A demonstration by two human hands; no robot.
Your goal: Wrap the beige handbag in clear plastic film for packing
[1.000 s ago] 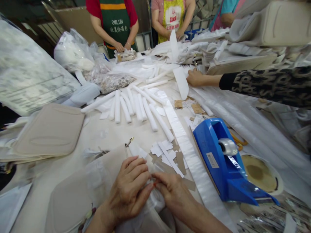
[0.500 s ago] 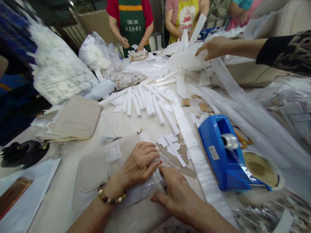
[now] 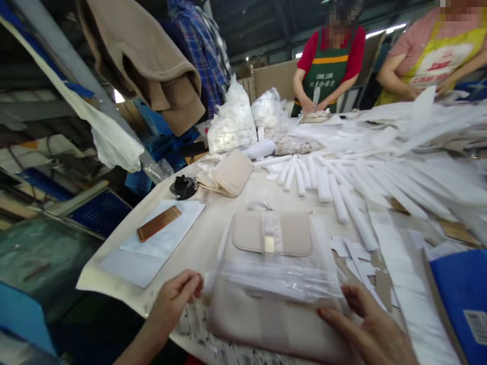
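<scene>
Across the pale tabletop (image 3: pixel 198 243), the bag (image 3: pixel 243 315) lies flat between your hands. Your right hand (image 3: pixel 371 327) is spread loosely at the bag's right edge; your left hand (image 3: pixel 175 291), beside the bag's left edge, is curled, though whether it pinches anything can't be told. Best to steady the bag lightly, smooth the clear plastic (image 3: pixel 281 279) outward over it, and keep paper scraps (image 3: pixel 359 253), right of the bag, from slipping underneath.

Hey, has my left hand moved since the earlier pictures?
Yes. Your bare left hand has moved left, away from the white paper scraps, closer to the flat, copper-coloured phone.
</scene>
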